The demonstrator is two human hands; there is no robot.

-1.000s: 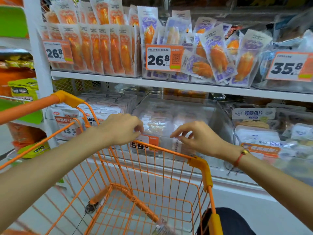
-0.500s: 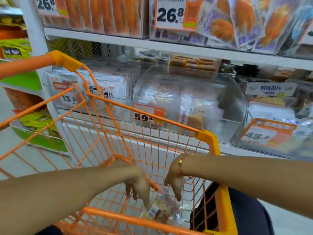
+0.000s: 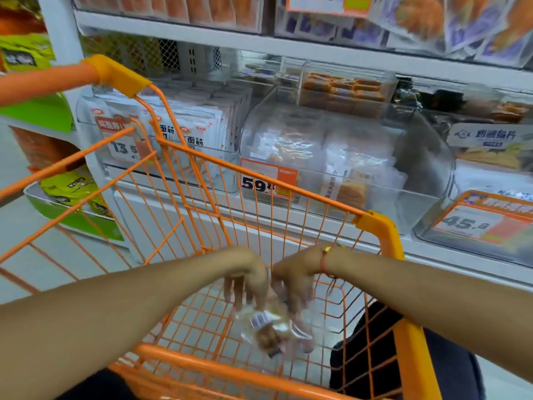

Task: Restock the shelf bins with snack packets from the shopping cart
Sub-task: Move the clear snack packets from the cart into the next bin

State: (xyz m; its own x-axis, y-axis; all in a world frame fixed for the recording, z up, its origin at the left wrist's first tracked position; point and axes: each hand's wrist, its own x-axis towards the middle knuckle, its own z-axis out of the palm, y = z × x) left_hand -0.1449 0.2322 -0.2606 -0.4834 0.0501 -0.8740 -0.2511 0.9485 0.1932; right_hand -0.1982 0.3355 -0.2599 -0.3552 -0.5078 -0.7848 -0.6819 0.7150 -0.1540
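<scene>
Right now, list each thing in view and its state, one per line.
Left hand: down in the cart, fingers on the packet.
Right hand: down in the cart, fingers on the packet.
Snack packet: sealed, blurred, low in the cart.
Cart: nearly empty.
Middle bin: partly filled.

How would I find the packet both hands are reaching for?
Look inside the orange wire shopping cart, down near its bottom. Below the left hand and right hand sits a clear plastic snack packet with brown pieces and a white barcode label. It is the only packet visible in the cart.
</scene>
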